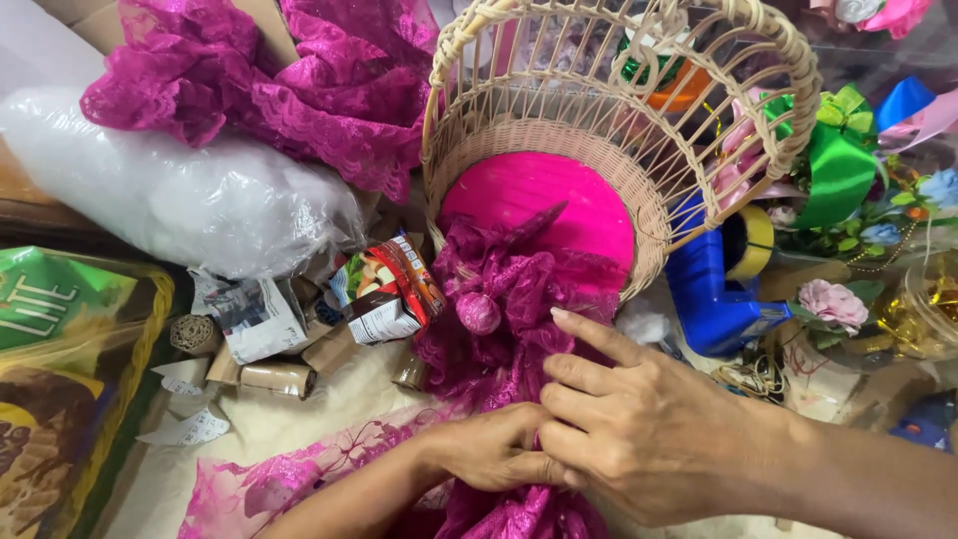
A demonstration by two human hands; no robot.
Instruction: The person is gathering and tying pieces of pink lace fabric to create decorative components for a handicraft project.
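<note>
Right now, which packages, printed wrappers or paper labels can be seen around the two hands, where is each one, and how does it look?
Large green and brown plastic bag: far left edge, lying flat, glossy.
Small red, white and black crumpled packet: centre, left of the magenta lace fabric.
Grey-white crumpled printed paper: left of the packet, under the clear plastic bag of white stuffing.
White torn paper slips: lower left, on the cream surface.

Bright, even, diffuse light; colours saturated. Soft glare on clear plastic bag (190, 195) upper left and on blue glue gun (711, 289). Only faint shadows, under right hand (649, 429). Sharp through centre; slight softness and wide-angle stretch toward corners, mostly upper right.
</note>
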